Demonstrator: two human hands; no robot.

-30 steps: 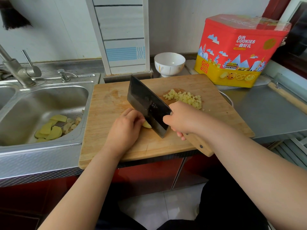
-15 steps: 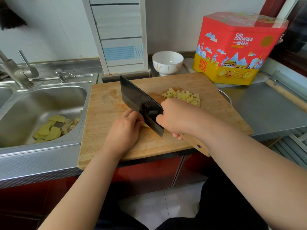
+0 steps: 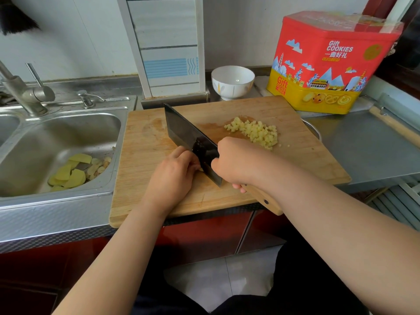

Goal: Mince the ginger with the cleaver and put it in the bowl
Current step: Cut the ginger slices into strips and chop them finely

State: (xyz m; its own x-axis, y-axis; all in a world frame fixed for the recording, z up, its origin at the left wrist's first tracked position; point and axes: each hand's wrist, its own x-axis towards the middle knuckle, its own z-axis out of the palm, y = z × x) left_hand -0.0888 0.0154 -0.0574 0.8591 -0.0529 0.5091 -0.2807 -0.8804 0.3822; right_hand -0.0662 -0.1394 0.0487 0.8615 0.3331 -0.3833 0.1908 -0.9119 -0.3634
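A dark cleaver (image 3: 188,137) stands edge-down on the wooden cutting board (image 3: 145,142). My right hand (image 3: 236,162) grips its wooden handle. My left hand (image 3: 172,176) lies curled just left of the blade and holds a small piece of ginger against it; the piece is almost wholly hidden by the fingers. A pile of diced ginger (image 3: 254,131) sits on the board to the right of the blade. The empty white bowl (image 3: 232,81) stands behind the board's far edge.
A steel sink (image 3: 56,137) at left holds ginger peel and slices (image 3: 72,172); a tap (image 3: 20,92) stands behind it. A red and yellow cookie tin (image 3: 329,62) stands at the back right. A steel counter (image 3: 368,148) lies right of the board.
The cleaver blade has shifted left toward my left hand, covering the ginger piece that showed a second ago. Both hands have stayed at the same place on the board.
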